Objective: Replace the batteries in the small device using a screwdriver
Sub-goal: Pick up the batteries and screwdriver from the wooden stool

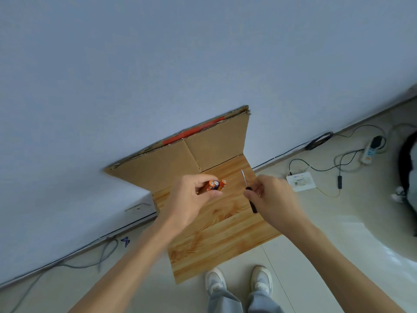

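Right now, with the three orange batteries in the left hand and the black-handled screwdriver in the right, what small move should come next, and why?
Probably lay the three orange cylindrical batteries down on the wood-grain board. The left hand grips them and the right hand holds the black-handled metal screwdriver, so neither hand is free for anything else.

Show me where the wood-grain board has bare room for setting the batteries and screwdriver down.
The near half of the wood-grain board, between the forearms and toward the shoes, is bare. A narrower bare strip lies between the left hand, gripping the batteries, and the right hand, holding the screwdriver. The far end by the cardboard flap is crowded with both hands.
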{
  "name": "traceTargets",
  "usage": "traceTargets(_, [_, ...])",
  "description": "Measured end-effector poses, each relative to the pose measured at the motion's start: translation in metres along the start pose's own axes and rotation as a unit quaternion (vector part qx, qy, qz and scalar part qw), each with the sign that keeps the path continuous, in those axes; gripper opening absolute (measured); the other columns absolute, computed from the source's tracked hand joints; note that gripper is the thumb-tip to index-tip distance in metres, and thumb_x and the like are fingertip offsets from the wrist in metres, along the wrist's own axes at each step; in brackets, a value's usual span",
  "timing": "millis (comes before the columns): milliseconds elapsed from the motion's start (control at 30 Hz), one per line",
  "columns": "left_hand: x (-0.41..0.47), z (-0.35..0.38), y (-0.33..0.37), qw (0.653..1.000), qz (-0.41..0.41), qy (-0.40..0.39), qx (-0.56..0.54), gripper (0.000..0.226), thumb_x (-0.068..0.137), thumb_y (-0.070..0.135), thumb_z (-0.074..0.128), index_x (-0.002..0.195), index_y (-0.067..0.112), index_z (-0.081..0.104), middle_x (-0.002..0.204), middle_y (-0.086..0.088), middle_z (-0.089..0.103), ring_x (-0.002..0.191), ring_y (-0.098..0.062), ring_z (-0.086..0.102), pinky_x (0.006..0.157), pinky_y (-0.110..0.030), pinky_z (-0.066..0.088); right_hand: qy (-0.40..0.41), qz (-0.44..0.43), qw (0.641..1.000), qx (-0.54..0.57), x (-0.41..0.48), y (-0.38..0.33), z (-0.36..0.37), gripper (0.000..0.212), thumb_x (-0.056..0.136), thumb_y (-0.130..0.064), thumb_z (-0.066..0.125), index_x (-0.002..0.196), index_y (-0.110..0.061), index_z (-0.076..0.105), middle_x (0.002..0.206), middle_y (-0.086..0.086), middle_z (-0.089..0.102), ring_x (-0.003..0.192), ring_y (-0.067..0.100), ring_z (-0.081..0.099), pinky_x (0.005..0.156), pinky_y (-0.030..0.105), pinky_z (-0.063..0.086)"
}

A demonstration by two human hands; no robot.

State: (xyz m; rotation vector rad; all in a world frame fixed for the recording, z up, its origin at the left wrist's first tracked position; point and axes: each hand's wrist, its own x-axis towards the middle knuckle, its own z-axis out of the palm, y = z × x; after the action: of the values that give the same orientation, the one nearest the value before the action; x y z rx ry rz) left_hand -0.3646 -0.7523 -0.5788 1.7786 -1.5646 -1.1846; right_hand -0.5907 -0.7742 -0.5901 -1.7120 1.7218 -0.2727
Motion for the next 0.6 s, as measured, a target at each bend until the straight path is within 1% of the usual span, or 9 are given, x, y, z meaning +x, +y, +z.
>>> traceTargets(67, [-0.023, -0.018, 0.048, 0.999, 0.026, -0.001, -0.034, 0.028, 0.088, 0.017, 0.088, 0.113, 0.028, 0.082, 0.102, 0.019, 0.083, 0.095, -0.002, 0.079, 0.093, -0.032, 0.064, 0.021, 0.001, 0.999, 0.030, -0.024, -0.019, -0.041, 0.013, 0.093, -0.036, 0.076, 0.085, -0.028, 0.070, 0.074, -0.014, 0.068, 0.076, 0.010, 0.066, 0.073, 0.042, 0.059])
traceTargets(133, [-0.046, -0.033, 0.096, 0.997, 0.048, 0.002, -0.062, 0.031, 0.088, 0.012, 0.088, 0.116, 0.023, 0.082, 0.104, 0.013, 0.084, 0.096, -0.006, 0.081, 0.096, -0.035, 0.064, 0.040, 0.004, 0.998, 0.046, -0.050, -0.037, -0.081, 0.013, 0.092, -0.038, 0.076, 0.086, -0.028, 0.070, 0.075, -0.013, 0.070, 0.077, 0.010, 0.067, 0.075, 0.042, 0.059])
traceTargets(200, [-0.068, -0.044, 0.141, 0.995, 0.073, -0.003, -0.071, 0.036, 0.087, 0.011, 0.089, 0.118, 0.026, 0.080, 0.106, 0.013, 0.084, 0.098, -0.005, 0.080, 0.099, -0.034, 0.063, 0.060, 0.005, 0.996, 0.065, -0.078, -0.053, -0.120, 0.013, 0.091, -0.038, 0.077, 0.087, -0.028, 0.070, 0.075, -0.011, 0.071, 0.077, 0.011, 0.068, 0.075, 0.042, 0.060])
traceTargets(233, [-0.078, -0.047, 0.163, 0.993, 0.088, -0.011, -0.076, 0.038, 0.088, 0.012, 0.089, 0.121, 0.028, 0.079, 0.107, 0.012, 0.084, 0.099, -0.007, 0.080, 0.101, -0.037, 0.062, 0.072, 0.005, 0.995, 0.070, -0.091, -0.060, -0.139, 0.013, 0.091, -0.037, 0.077, 0.087, -0.027, 0.070, 0.076, -0.011, 0.071, 0.077, 0.011, 0.068, 0.074, 0.041, 0.060])
traceTargets(300, [-0.095, -0.051, 0.200, 0.988, 0.111, -0.040, -0.096, 0.042, 0.090, 0.012, 0.088, 0.126, 0.029, 0.076, 0.106, 0.007, 0.085, 0.099, -0.014, 0.081, 0.102, -0.043, 0.061, 0.097, 0.007, 0.993, 0.071, -0.119, -0.071, -0.174, 0.013, 0.092, -0.037, 0.077, 0.089, -0.025, 0.071, 0.077, -0.011, 0.071, 0.076, 0.010, 0.068, 0.071, 0.035, 0.057])
traceTargets(367, [-0.111, -0.052, 0.235, 0.981, 0.137, -0.073, -0.119, 0.041, 0.093, 0.008, 0.085, 0.129, 0.026, 0.074, 0.102, 0.000, 0.084, 0.097, -0.021, 0.082, 0.098, -0.046, 0.064, 0.130, 0.009, 0.988, 0.077, -0.148, -0.079, -0.206, 0.014, 0.091, -0.037, 0.078, 0.090, -0.025, 0.072, 0.078, -0.011, 0.071, 0.075, 0.009, 0.068, 0.070, 0.031, 0.055])
traceTargets(467, [-0.134, -0.047, 0.282, 0.968, 0.177, -0.112, -0.139, 0.038, 0.095, 0.002, 0.081, 0.126, 0.024, 0.075, 0.099, -0.007, 0.082, 0.095, -0.029, 0.082, 0.090, -0.045, 0.068, 0.178, 0.017, 0.979, 0.098, -0.193, -0.084, -0.247, 0.014, 0.091, -0.036, 0.079, 0.091, -0.023, 0.073, 0.079, -0.010, 0.071, 0.075, 0.008, 0.067, 0.069, 0.026, 0.052])
traceTargets(600, [-0.160, -0.026, 0.337, 0.951, 0.215, -0.161, -0.154, 0.033, 0.095, 0.000, 0.080, 0.120, 0.022, 0.078, 0.097, -0.011, 0.082, 0.092, -0.035, 0.081, 0.087, -0.046, 0.068, 0.241, 0.033, 0.961, 0.128, -0.251, -0.074, -0.294, 0.013, 0.091, -0.033, 0.080, 0.088, -0.023, 0.074, 0.076, -0.010, 0.072, 0.070, 0.007, 0.066, 0.068, 0.027, 0.053])
